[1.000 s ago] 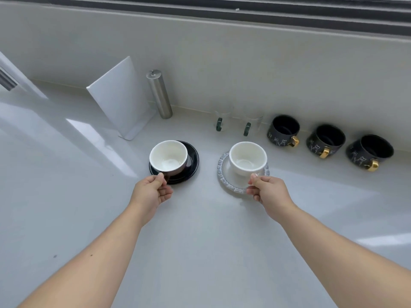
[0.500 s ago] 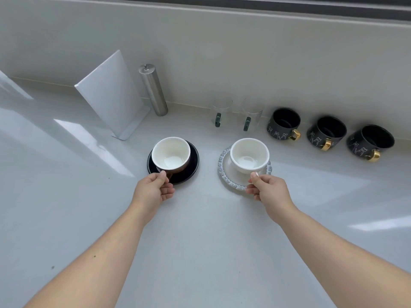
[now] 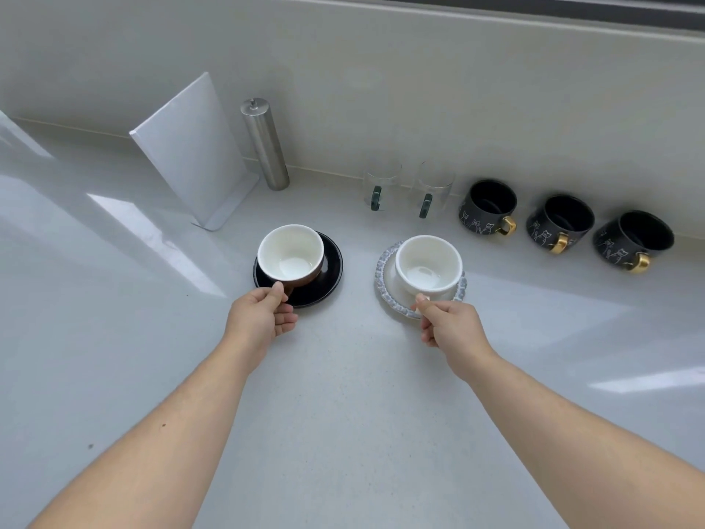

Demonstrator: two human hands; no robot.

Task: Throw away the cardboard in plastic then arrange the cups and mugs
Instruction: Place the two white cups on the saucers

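A brown cup with a white inside [image 3: 290, 255] sits on a black saucer [image 3: 328, 276]; my left hand [image 3: 257, 318] pinches its handle at the near side. To its right a white cup [image 3: 429, 263] rests on a grey-rimmed saucer [image 3: 385, 295], and my right hand [image 3: 452, 328] grips that cup's handle. Along the back wall stand two clear glass mugs [image 3: 381, 185] [image 3: 433, 189] with dark handles, then three black mugs with gold handles [image 3: 488, 206] [image 3: 559, 223] [image 3: 631, 240].
A white folded stand [image 3: 190, 150] leans at the back left beside a steel cylinder [image 3: 265, 143]. The pale counter [image 3: 343, 414] runs back to a low wall below a window frame.
Both hands keep their hold on the cup handles. The brown cup has shifted slightly towards the left of its saucer; my view has tilted a little downward.
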